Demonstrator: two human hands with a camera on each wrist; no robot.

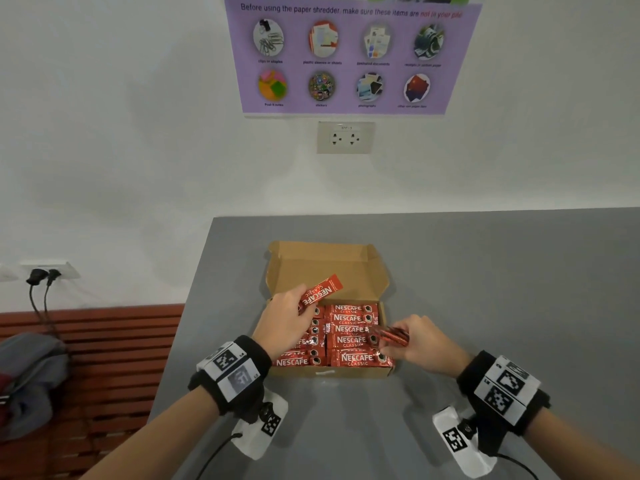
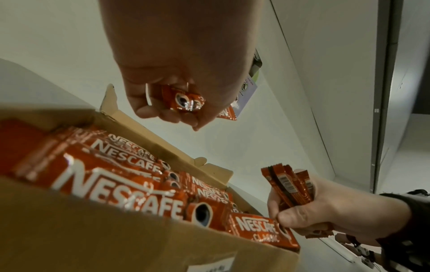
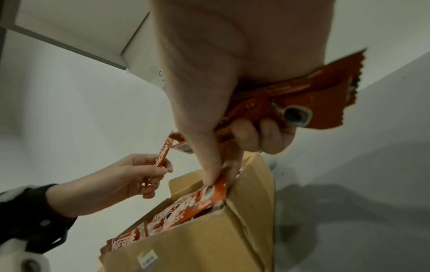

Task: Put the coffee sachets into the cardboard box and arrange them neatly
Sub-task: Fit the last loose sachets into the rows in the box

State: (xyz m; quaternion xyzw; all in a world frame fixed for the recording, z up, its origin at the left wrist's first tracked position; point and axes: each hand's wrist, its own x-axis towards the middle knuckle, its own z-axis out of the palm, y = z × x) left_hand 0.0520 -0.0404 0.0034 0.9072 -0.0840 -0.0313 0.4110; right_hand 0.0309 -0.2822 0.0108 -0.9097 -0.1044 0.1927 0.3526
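Observation:
An open cardboard box (image 1: 325, 265) sits on the grey table, its lid standing up at the back. Two columns of red Nescafe sachets (image 1: 351, 329) lie flat inside it. My left hand (image 1: 289, 322) holds one red sachet (image 1: 320, 293) above the box's left column; the same sachet (image 2: 186, 100) shows curled in my fingers in the left wrist view. My right hand (image 1: 412, 341) grips a bundle of sachets (image 1: 393, 336) at the box's right edge. In the right wrist view its thumb (image 3: 209, 162) and a finger pinch a sachet (image 3: 186, 204) in the box.
The grey table (image 1: 502, 289) extends right of and in front of the box. Its left edge drops to a wooden slatted bench (image 1: 104, 358) with a grey bag (image 1: 31, 375). A wall socket (image 1: 345, 137) and a purple poster (image 1: 349, 53) hang behind.

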